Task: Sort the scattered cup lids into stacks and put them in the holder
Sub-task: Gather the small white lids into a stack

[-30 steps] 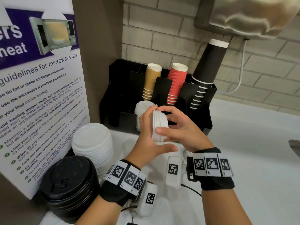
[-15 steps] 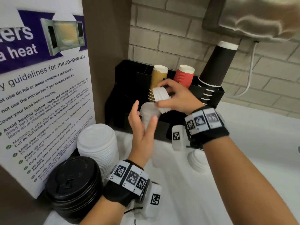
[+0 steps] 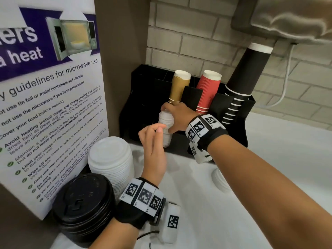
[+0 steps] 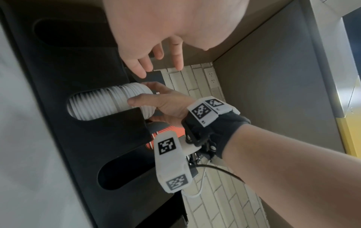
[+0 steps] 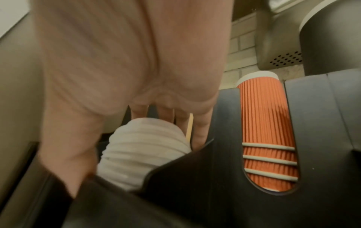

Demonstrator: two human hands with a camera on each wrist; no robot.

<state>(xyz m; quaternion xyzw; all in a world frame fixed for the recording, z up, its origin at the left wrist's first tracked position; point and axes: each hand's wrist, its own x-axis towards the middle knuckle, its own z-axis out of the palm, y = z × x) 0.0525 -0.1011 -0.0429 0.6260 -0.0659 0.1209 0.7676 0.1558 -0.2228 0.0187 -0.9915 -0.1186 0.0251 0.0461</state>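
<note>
A stack of small white lids (image 3: pixel 165 130) stands in a front slot of the black holder (image 3: pixel 138 105). My right hand (image 3: pixel 168 118) grips its top, thumb on the near side and fingers over the far side. The left wrist view shows the lid stack (image 4: pixel 97 104) lying in the slot with the right hand (image 4: pixel 140 94) curled round its upper end. In the right wrist view the lid stack (image 5: pixel 144 148) sits between thumb and fingers. My left hand (image 3: pixel 152 133) hovers just in front of the stack, fingers relaxed and holding nothing.
A stack of large white lids (image 3: pixel 111 162) and a stack of black lids (image 3: pixel 84 203) stand at the left by the microwave poster (image 3: pixel 45 105). More small white lids (image 3: pixel 220 178) lie under my right forearm. Tan (image 3: pixel 179 87), red (image 3: pixel 208 90) and black cups (image 3: pixel 246 72) fill the holder's rear slots.
My left hand let go of the small lid stack. My right hand carried it forward and set it down on the lids in the holder's slot.
</note>
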